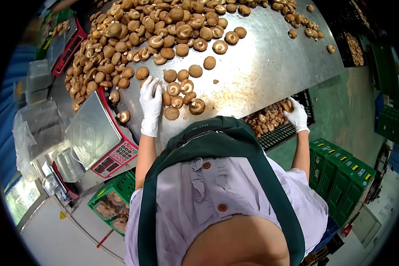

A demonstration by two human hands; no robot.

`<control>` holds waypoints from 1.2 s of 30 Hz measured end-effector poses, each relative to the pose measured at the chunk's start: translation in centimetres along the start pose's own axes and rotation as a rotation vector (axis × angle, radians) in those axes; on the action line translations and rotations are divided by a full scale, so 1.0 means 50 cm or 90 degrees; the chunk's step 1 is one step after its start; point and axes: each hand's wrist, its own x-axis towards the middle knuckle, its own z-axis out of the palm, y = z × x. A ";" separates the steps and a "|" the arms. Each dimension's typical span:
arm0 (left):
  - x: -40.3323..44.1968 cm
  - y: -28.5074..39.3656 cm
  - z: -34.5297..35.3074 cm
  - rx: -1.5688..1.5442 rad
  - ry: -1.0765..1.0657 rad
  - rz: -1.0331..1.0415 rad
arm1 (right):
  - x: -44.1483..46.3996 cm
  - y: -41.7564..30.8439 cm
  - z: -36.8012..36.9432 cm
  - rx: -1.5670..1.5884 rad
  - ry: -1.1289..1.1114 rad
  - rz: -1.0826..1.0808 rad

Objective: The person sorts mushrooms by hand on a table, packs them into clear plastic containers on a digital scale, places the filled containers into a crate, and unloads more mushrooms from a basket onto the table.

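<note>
My left hand (150, 104), in a white glove, rests on the metal table (270, 57) beside a small group of brown mushrooms (174, 88). Its fingers point away from me, and a mushroom lies just past the fingertips. My right hand (297, 116), also gloved in white, is over the right end of a black crate (277, 141) below the table's edge. Its fingers are bent round a brown mushroom (288, 105). Many smaller mushrooms (266, 119) lie in that crate. A big heap of mushrooms (133, 33) covers the far left of the table.
A scale (97, 133) with a red frame stands left of my left hand, near clear plastic boxes (40, 128). Another scale (71, 48) is further back. Green crates (341, 177) are stacked at the right. A green crate of packed mushrooms (113, 204) sits low at the left.
</note>
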 end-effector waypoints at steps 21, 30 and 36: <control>-0.027 -0.057 -0.063 0.045 0.117 -0.066 | 0.186 -0.736 0.054 -0.028 -0.035 -0.748; 0.007 -0.063 -0.038 0.211 -0.047 -0.113 | 0.118 -0.529 -0.058 0.481 -0.049 -0.369; 0.022 -0.024 -0.040 0.153 -0.217 -0.094 | 0.100 -0.175 -0.130 0.105 -0.256 -0.072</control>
